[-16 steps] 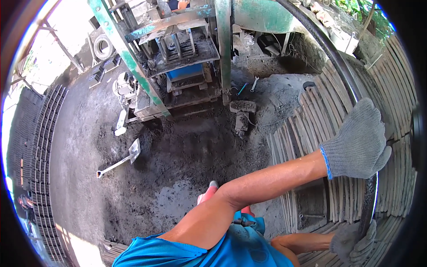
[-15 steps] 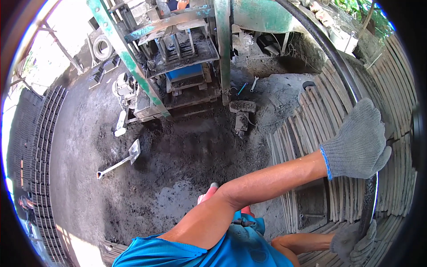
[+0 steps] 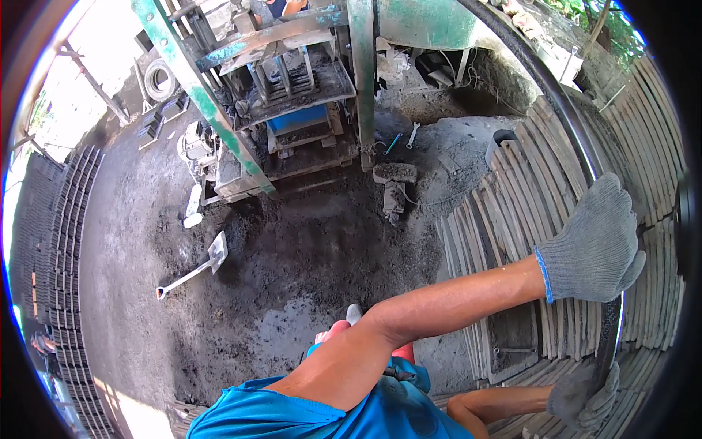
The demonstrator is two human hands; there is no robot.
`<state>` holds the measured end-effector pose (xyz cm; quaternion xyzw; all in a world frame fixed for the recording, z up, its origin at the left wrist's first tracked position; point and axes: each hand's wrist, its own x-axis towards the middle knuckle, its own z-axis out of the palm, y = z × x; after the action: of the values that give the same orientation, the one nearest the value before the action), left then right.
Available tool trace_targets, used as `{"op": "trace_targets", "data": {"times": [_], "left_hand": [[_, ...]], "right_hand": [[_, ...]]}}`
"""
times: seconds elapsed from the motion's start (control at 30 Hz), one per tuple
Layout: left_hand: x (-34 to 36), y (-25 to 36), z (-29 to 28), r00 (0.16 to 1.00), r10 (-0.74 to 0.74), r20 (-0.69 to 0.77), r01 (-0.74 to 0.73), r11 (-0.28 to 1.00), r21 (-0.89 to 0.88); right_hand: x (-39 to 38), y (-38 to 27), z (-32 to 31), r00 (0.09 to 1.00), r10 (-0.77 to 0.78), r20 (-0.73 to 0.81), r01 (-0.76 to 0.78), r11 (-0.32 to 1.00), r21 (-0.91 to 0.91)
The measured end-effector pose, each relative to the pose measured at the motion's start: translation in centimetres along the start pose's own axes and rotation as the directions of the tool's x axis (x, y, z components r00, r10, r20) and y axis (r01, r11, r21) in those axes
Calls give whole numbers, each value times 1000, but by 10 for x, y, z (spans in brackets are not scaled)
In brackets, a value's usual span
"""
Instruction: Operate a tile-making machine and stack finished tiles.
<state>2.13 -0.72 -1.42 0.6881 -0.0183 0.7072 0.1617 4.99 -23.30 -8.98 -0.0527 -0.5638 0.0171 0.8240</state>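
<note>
My left hand (image 3: 589,241), in a grey knit glove with blue cuff, grips a long dark curved metal bar (image 3: 556,99) at the right; my left arm crosses in front of me. Lower on the same bar, my right hand (image 3: 581,399), also gloved, is wrapped round it near the lower right edge. The bar runs up past the top of the view, over stacks of thin worn boards (image 3: 512,190) that stand and lie close around both hands.
A green-and-rusty press machine (image 3: 292,102) with a motor (image 3: 197,146) stands ahead. A shovel (image 3: 191,272), two wrenches (image 3: 412,135) and a dirty block (image 3: 395,175) lie on the gritty floor (image 3: 292,249). Racks of dark blocks (image 3: 69,219) line the left. Part of another person (image 3: 292,6) shows behind the press.
My left hand has moved slightly down and to the right, still gripping the bar, which has shifted with it. The scene ahead sits slightly higher and further left in view.
</note>
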Motion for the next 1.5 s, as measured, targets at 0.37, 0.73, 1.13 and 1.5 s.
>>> {"op": "trace_targets", "data": {"times": [0.37,0.73,1.13,1.5], "left_hand": [[9,4,-17,990,-43,135,45,999,-16],[6,4,-12,994,-46,97,44,999,31],[3,3,-9,996,-28,87,27,1000,9],[0,2,-8,998,-29,51,31,999,-36]], "right_hand": [[11,-11,-28,1000,-15,-26,16,1000,21],[10,-12,-34,997,-51,-57,52,999,13],[8,-7,-29,992,-94,-83,91,995,-39],[10,-2,-18,986,-133,-103,127,990,-67]]}}
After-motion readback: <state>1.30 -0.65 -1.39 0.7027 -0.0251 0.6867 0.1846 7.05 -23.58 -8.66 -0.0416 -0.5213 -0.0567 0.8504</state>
